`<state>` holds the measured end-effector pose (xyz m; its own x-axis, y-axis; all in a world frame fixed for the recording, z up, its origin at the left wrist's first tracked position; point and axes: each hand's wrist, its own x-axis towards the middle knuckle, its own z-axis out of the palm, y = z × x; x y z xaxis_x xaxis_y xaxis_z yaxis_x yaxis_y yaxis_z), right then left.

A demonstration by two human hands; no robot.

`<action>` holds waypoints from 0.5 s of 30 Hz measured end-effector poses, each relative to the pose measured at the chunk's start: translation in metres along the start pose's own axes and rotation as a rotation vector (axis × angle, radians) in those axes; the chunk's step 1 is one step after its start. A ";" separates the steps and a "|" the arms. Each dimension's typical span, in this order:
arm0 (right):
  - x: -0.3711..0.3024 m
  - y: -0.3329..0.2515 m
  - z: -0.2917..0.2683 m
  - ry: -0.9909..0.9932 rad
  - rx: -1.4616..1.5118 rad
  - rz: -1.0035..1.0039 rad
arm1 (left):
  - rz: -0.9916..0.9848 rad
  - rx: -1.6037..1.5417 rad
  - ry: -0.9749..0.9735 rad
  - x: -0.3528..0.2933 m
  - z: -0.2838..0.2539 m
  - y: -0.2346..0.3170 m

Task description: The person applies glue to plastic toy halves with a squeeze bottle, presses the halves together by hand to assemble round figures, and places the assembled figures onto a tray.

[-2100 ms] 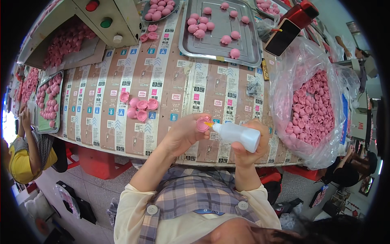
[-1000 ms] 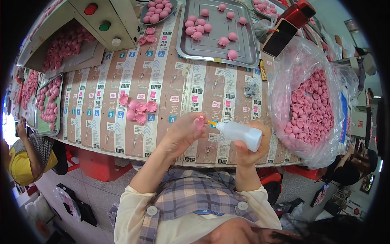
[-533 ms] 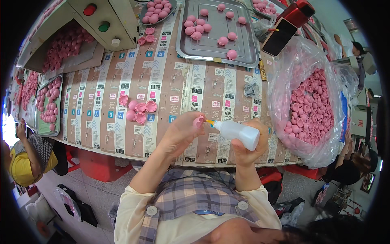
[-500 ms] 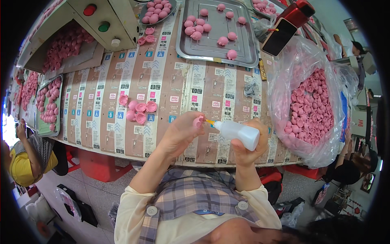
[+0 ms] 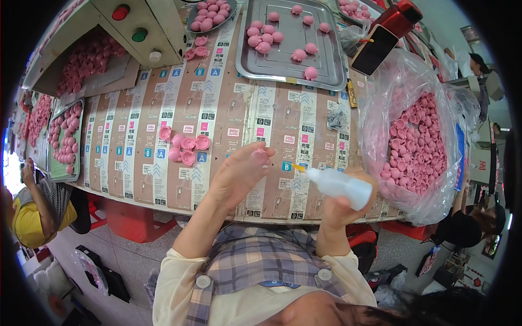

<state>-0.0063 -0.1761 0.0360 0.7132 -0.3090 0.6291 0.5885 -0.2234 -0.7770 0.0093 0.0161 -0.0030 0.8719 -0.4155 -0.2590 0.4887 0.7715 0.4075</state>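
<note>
Above the near part of the counter (image 5: 119, 176), the left hand (image 5: 237, 176) has its grip closed around a small pink piece (image 5: 262, 155), pinched at the fingertips and mostly covered by them, so its exact shape is hard to tell. To its right, the right hand (image 5: 343, 211) has its grip wrapped around a white squeeze bottle (image 5: 342, 188), tilted so that the yellow nozzle (image 5: 298, 168) points left toward the pink piece, near it but not touching.

Farther left on the patterned covering lies a small cluster of pink half-shells (image 5: 188, 143), several with their hollow side up. Beyond the hands, a metal tray (image 5: 288, 64) carries scattered pink balls (image 5: 267, 38). At the right stands an open clear plastic bag (image 5: 375, 117) filled with pink shell pieces (image 5: 416, 149). Between tray and bag, a dark-screened phone (image 5: 374, 50) leans at a slant, and a crumpled grey scrap (image 5: 337, 119) lies nearer the hands.
</note>
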 end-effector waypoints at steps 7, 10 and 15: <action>0.009 0.021 -0.017 -0.022 0.045 0.446 | -0.168 -0.596 -0.142 0.005 -0.003 -0.008; 0.009 0.034 -0.022 -0.071 0.321 0.686 | -0.220 -0.698 -0.169 0.008 0.000 -0.012; 0.004 0.049 -0.015 -0.125 0.169 0.810 | -0.271 -0.794 -0.196 0.011 0.003 -0.022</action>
<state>0.0199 -0.2022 -0.0001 0.9712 -0.2078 -0.1168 -0.0822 0.1681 -0.9823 0.0082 -0.0067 -0.0121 0.7534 -0.6535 -0.0735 0.5784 0.7116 -0.3988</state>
